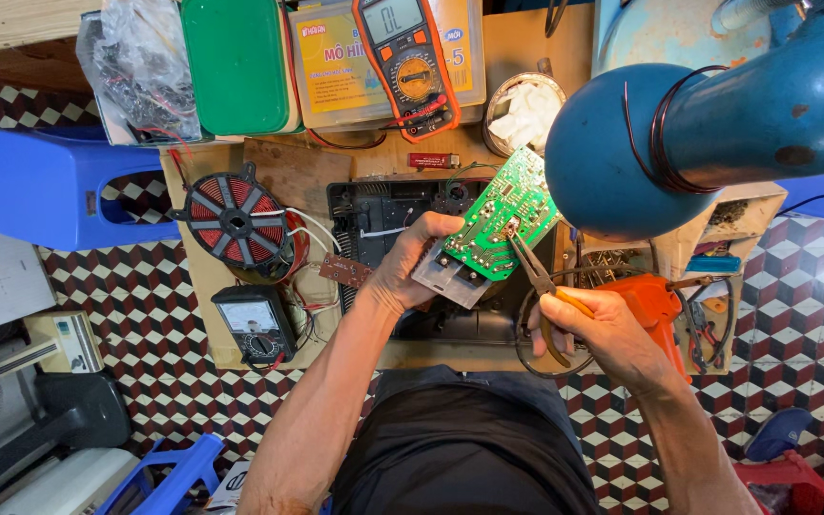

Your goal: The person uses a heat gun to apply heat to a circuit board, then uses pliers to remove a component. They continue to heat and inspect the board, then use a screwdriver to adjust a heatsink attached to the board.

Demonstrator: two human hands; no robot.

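My left hand (410, 262) grips a green circuit board (505, 214) by its lower left end, where a grey metal plate sits, and holds it tilted over an open black appliance casing (383, 210). My right hand (603, 334) is closed around the yellow handles of needle-nose pliers (533, 269). The plier tips touch the middle of the board's lower edge.
A red and black induction coil (238, 221) and an analog meter (256, 324) lie to the left on the wooden bench. An orange multimeter (406, 63), a green box (236, 63) and a round tin (525, 110) sit at the back. A blue lamp (679, 124) hangs at right, above an orange tool (655, 300).
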